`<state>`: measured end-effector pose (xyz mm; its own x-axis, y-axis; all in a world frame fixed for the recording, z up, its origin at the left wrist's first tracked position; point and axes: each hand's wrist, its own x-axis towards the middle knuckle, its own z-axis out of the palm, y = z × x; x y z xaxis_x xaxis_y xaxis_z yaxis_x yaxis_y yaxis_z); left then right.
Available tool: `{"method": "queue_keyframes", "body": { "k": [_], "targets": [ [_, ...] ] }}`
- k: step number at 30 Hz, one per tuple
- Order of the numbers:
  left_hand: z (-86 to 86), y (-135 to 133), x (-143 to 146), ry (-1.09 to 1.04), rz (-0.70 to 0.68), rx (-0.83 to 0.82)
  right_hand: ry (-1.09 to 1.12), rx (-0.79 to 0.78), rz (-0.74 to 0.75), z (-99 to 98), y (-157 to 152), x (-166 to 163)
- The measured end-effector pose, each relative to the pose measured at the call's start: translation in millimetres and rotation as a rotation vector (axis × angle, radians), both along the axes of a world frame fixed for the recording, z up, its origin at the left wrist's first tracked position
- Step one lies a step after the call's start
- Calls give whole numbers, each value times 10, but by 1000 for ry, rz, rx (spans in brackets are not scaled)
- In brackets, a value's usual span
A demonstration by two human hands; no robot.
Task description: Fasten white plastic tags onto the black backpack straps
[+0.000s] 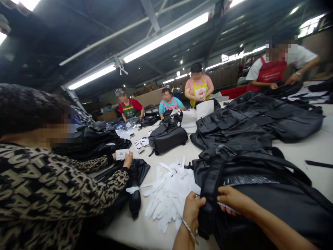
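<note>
the left hand (193, 208) is curled shut around the broad strap (212, 187) of a black bag (273, 205) at the near edge of the table (319, 146), thumb over the strap's front; a thin bracelet (189, 231) sits at its wrist; the right hand (232, 199) lies just beside it on the same bag, fingers pinched on a pale strip against the bag's front, though what that strip is cannot be told; the bag lies flat at the lower right, its strap running up and away from the hands towards the stack behind.

just left of the hands, touching the bag's side, spreads a loose heap of white paper strips (169, 194); beyond it lies a folded black piece (136, 184) with a white band around it; a person in a leopard-print sleeve (78, 184) leans in close on the left, blocking much of that side, one hand holding a small white tag (121, 154); directly behind the held bag a tall pile of black bags (255, 121) crowds the right half of the table; a single black backpack (168, 137) stands mid-table, with white sheets (197, 113) behind it; further off, four other workers in aprons stand along the table's far and right sides under long ceiling lights (166, 36).
</note>
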<state>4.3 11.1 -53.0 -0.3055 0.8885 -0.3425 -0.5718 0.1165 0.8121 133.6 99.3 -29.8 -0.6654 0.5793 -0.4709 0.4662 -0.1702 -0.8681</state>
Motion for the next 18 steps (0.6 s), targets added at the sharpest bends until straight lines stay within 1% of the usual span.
{"method": "queue_keyframes", "body": {
  "k": [3, 5, 6, 8, 11, 13, 14, 16, 18],
  "targets": [
    [-54, 17, 15, 30, 2, -11, -76, 112, -33, 46, -24, 146],
    [-65, 26, 43, 49, -4, 8, -44, 155, -62, 58, -55, 197],
    [-62, 28, 60, 67, -7, 22, -7, 152, -71, 63, -71, 205],
    [-46, 31, 90, 118, -12, 48, 73, 89, -93, 89, -95, 184],
    [-33, 30, 105, 220, 9, 72, 190, -94, -136, 177, -108, 77],
    [-45, 26, 91, 291, 30, 94, 221, -195, -175, 242, -109, -26],
    [-58, 24, 78, 327, 44, 100, 211, -222, -193, 264, -109, -82],
    [-88, 19, 50, 382, 72, 84, 158, -210, -205, 269, -107, -193],
    [-120, 16, 28, 408, 98, 63, 100, -142, -192, 222, -101, -295]
  ]
}}
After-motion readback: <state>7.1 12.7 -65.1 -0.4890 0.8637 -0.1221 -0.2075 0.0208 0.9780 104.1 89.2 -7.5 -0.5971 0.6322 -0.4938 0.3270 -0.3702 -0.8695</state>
